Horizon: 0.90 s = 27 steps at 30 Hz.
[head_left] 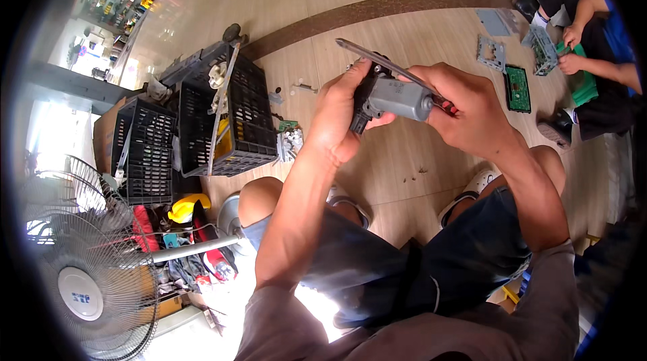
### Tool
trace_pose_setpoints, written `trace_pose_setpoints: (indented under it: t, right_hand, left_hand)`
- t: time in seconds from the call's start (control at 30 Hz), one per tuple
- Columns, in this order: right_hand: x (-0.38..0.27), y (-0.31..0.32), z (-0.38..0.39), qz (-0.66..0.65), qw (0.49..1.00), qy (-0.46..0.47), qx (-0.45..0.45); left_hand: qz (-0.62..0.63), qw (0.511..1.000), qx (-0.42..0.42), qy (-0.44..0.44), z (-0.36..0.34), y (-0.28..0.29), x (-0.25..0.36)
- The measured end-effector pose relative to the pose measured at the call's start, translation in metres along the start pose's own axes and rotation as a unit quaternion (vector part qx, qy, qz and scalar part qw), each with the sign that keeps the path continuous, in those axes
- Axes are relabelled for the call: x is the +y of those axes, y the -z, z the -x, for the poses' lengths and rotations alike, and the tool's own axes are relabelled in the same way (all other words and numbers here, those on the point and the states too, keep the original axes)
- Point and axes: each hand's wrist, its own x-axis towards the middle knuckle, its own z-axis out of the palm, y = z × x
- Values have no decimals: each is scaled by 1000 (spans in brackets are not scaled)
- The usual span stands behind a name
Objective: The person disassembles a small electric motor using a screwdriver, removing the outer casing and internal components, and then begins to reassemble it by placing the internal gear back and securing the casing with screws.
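A greyish shirt [404, 342] (short-sleeved) tops dark blue shorts [472, 246] and pale shoes [485, 177].

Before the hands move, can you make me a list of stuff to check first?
1. Left hand gripping the gray electric motor: ok.
2. Right hand holding the screwdriver: ok.
3. Screwdriver tip seated in a screw: not ok, it pokes out past the left thumb.
4. Screws in the motor's black housing loose: cannot tell, too small.
5. Co-worker's hands away from the motor: ok, off to the right.

Grey motor [400, 98], black crates [253, 122]
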Motion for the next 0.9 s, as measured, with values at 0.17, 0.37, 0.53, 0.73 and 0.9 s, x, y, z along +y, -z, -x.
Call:
trace_pose_setpoints:
  t: [0.17, 0.37, 0.53, 0.73, 0.9]
  right_hand:
    - [-3, -6, -2, -22, 997, 46, 50]
    - [-12, 0, -1, -24, 999, -38, 27]
    - [-20, 3, -2, -78, 984, -147, 56]
    - [-17, -7, 1, -87, 978, -157, 109]
    - [-20, -7, -3, -175, 948, -217, 155]
  left_hand:
    - [-1, 1000, -7, -14, -1, 0, 1]
    - [29, 1000, 5, 4, 5, 3, 13]
    - [1, 1000, -18, 15, 5, 8, 14]
    - [-161, 978, 43, -123, 10, -1, 10]
    - [-279, 938, 81, -192, 9, 14, 18]
